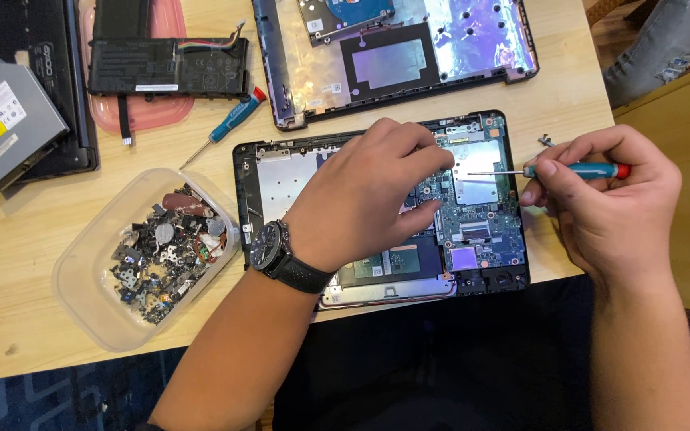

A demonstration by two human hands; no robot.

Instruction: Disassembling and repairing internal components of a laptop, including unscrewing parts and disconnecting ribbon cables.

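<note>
Head view: a grey optical drive with white and yellow labels lies at the table's far left. Your right hand pinches a blue-handled screwdriver, fingers clamped on its grip. It lies horizontal, tip pointing left onto the metal shield of the opened laptop base. Your left hand rests on that board, fingers curled together.

screwdriver blue, red cap; circuit board green; tray pink
</note>
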